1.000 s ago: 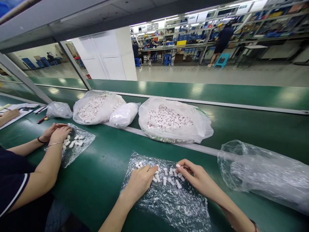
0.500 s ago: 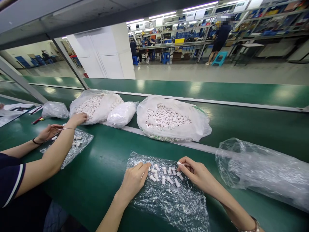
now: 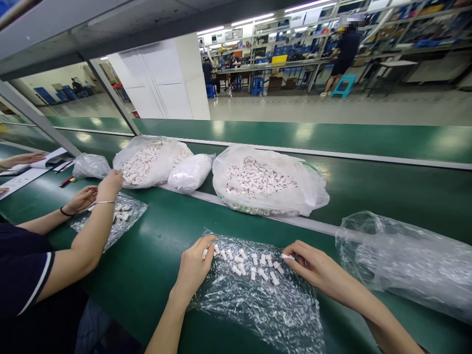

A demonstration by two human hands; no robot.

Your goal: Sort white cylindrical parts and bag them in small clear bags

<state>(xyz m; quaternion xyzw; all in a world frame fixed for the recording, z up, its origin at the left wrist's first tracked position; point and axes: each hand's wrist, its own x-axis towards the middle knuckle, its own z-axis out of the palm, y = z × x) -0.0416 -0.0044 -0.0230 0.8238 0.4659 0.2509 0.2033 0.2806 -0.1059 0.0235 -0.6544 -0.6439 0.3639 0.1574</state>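
A sheet of clear bubble wrap (image 3: pixel 258 309) lies on the green bench, bearing several small white plastic fittings (image 3: pixel 253 273) in loose rows. At the wrap's upper left, my left hand (image 3: pixel 193 265) is closed, with a white fitting (image 3: pixel 205 253) showing between thumb and fingers. To the right of the rows, my right hand (image 3: pixel 309 263) pinches another white fitting (image 3: pixel 287 256) by thumb and forefinger. Beyond the wrap sits an open plastic bag (image 3: pixel 228 199) heaped with the same fittings.
On the left a co-worker's hands (image 3: pixel 110 184) work over another bubble wrap piece (image 3: pixel 136 211), beside a second bag of fittings (image 3: pixel 162 169). A stuffed white bag (image 3: pixel 190 173) stands between the two bags. Rolled clear plastic (image 3: pixel 409 255) lies right. An overhead shelf (image 3: pixel 147 29) spans the top.
My left hand has shifted left, uncovering fittings at the row's left end. My right hand has moved slightly right, still pinching its fitting. The co-worker's hand has drawn back from the bag.
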